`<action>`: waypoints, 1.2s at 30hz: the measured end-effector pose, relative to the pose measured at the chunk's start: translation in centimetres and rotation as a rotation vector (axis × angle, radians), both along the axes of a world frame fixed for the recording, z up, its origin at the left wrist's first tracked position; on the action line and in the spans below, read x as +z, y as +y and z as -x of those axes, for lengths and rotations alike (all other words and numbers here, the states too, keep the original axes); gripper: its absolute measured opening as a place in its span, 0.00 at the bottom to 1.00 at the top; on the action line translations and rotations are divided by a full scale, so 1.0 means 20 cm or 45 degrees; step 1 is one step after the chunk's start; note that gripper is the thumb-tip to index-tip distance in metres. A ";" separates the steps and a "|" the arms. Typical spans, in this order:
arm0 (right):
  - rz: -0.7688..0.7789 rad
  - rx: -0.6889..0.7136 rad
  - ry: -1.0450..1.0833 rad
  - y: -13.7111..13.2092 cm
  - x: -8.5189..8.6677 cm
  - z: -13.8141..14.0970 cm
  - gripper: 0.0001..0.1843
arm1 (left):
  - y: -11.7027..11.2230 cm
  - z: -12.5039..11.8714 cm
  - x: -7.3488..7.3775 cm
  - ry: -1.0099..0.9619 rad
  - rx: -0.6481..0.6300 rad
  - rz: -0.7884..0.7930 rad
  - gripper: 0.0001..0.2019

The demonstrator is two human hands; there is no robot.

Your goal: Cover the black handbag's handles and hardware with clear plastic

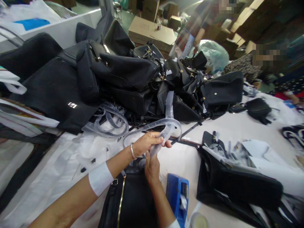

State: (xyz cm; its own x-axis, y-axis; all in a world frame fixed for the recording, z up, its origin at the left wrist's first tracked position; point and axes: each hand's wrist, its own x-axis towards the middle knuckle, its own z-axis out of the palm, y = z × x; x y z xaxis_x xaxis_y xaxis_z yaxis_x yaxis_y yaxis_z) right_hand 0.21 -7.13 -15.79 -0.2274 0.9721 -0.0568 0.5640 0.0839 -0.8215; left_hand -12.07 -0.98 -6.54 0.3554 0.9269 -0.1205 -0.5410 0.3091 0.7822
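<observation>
My left hand (149,141), with a silver bangle at the wrist, pinches a bag strap wrapped in cloudy plastic film (169,106). Just below it, my right hand (152,166) is closed around the lower end of the same wrapped strap, its fingers partly hidden. Part of the strap loops to the left behind my left hand. Beneath my hands lies a black handbag (137,202) with a gold zipper. A blue tape dispenser (177,196) stands to the right of my right forearm.
Many black bags (128,71) are heaped across the table's far side. Coiled wrapped straps (108,122) lie left of my hands, above white plastic sheets (54,177). Another black bag (242,180) lies at right. Two other people are at the upper right, near stacked cardboard (152,30).
</observation>
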 end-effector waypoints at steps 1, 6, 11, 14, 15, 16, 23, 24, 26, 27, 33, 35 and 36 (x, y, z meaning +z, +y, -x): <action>-0.011 0.011 -0.048 0.00 -0.04 0.01 0.19 | 0.00 0.00 -0.02 -0.025 0.017 0.003 0.12; 0.038 0.074 -0.183 -0.07 -0.19 0.00 0.17 | -0.03 0.02 -0.16 -0.006 0.229 0.060 0.13; 0.270 0.214 0.023 -0.05 -0.11 -0.09 0.30 | -0.15 0.14 -0.30 0.935 0.695 0.180 0.15; 0.422 0.202 0.208 0.03 -0.05 -0.15 0.40 | -0.22 0.21 -0.34 1.353 0.818 0.047 0.10; 0.441 0.159 0.237 0.05 -0.04 -0.15 0.38 | -0.23 0.23 -0.35 1.556 0.801 -0.044 0.09; 0.460 0.108 0.255 0.06 -0.04 -0.16 0.36 | -0.24 0.24 -0.36 1.785 0.743 -0.132 0.09; 0.676 -0.124 0.436 0.05 -0.12 -0.15 0.30 | -0.17 0.29 -0.46 2.242 0.330 -0.195 0.08; 0.689 -0.136 0.456 0.05 -0.11 -0.16 0.30 | -0.17 0.30 -0.47 2.229 0.322 -0.175 0.09; 0.698 -0.149 0.477 0.06 -0.09 -0.17 0.30 | -0.18 0.31 -0.49 2.176 0.297 -0.123 0.10; 0.702 -0.152 0.484 0.07 -0.08 -0.17 0.30 | -0.19 0.32 -0.50 2.134 0.283 -0.092 0.11; 0.765 -0.214 0.657 0.03 -0.04 -0.14 0.37 | -0.24 0.21 -0.51 1.626 0.178 0.042 0.06; 0.748 -0.278 0.739 0.03 -0.05 -0.12 0.40 | -0.27 0.11 -0.46 1.381 0.156 0.003 0.11; 0.719 -0.313 0.726 0.03 -0.06 -0.11 0.39 | -0.29 0.05 -0.42 1.266 0.152 -0.034 0.15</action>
State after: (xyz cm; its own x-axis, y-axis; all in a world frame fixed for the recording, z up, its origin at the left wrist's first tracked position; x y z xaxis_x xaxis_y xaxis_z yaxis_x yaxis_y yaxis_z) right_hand 2.50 -6.50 -16.98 -0.1541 0.8578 -0.4903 -0.0021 -0.4966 -0.8680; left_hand -13.10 -6.79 -15.00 0.0093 0.9567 -0.2910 0.3365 0.2710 0.9018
